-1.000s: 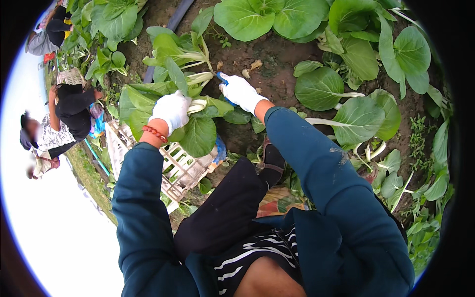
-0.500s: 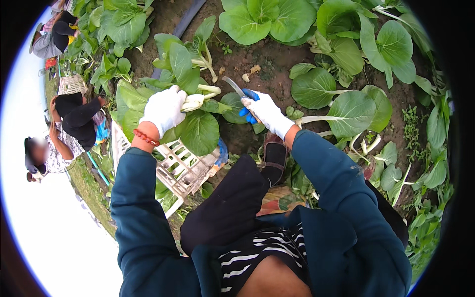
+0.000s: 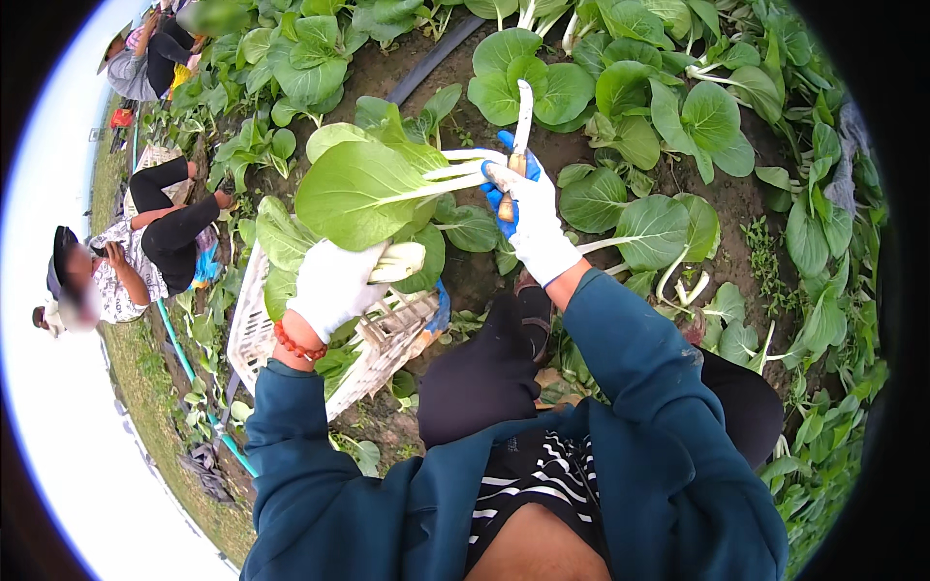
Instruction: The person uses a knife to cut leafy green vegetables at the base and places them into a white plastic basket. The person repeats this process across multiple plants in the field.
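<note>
My left hand (image 3: 334, 283), in a white glove, is closed on the cut base of a leafy green (image 3: 398, 262) with pale stalks, over a white plastic crate (image 3: 250, 324). My right hand (image 3: 523, 208), gloved white with blue palm, grips a wooden-handled knife (image 3: 523, 116), blade pointing upward, with its thumb against stalks of a big leaf (image 3: 358, 194) just above my left hand. Whether that leaf is detached from the bunch I cannot tell.
Leafy plants (image 3: 639, 232) grow in soil above and right, beside a dark strip (image 3: 431, 60). Another person (image 3: 126, 261) crouches at left near a turquoise pipe (image 3: 189, 368); more people (image 3: 165, 53) are at upper left, near another pale crate (image 3: 155, 155).
My left hand has moved down with the greens. The knife has swung from pointing up-left to upright, and a big leaf's stalks now lie at my right thumb. The view has shifted slightly.
</note>
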Tool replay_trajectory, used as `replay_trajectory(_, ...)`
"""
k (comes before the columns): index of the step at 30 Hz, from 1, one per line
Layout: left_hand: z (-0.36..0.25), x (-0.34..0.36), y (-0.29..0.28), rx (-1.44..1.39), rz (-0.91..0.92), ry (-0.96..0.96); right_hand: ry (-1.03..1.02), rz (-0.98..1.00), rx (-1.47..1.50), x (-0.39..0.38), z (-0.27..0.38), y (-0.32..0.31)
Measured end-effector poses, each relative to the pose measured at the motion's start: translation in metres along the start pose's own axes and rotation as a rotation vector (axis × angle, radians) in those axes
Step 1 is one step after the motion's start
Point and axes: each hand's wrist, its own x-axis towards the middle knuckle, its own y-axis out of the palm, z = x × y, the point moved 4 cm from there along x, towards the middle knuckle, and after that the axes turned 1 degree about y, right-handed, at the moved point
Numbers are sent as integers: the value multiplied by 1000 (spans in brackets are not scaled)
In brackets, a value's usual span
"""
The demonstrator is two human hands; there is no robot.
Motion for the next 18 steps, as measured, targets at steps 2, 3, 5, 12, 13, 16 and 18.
replay_trajectory(2,-4,-28,-17,-146,8,-70,-176,71,-170,-16,38,30)
replay_trajectory(3,-3,-44,-26,-263,-108,-64,-239,71,-289,-26,55,43)
replay_trajectory(5,-10,-64,-50,-494,-261,-94,-336,160,-457,-45,77,71)
replay_trajectory(12,-32,-59,-94,-800,-578,158,-316,547,-799,-133,89,173)
replay_trajectory(13,-27,-64,-85,-736,-608,164,-297,600,-739,-148,79,188)
replay_trajectory(16,-32,-74,-80,-587,-541,123,-292,641,-749,-182,83,210)
replay_trajectory(18,-41,-83,-79,-482,-652,209,-317,681,-831,-199,83,214)
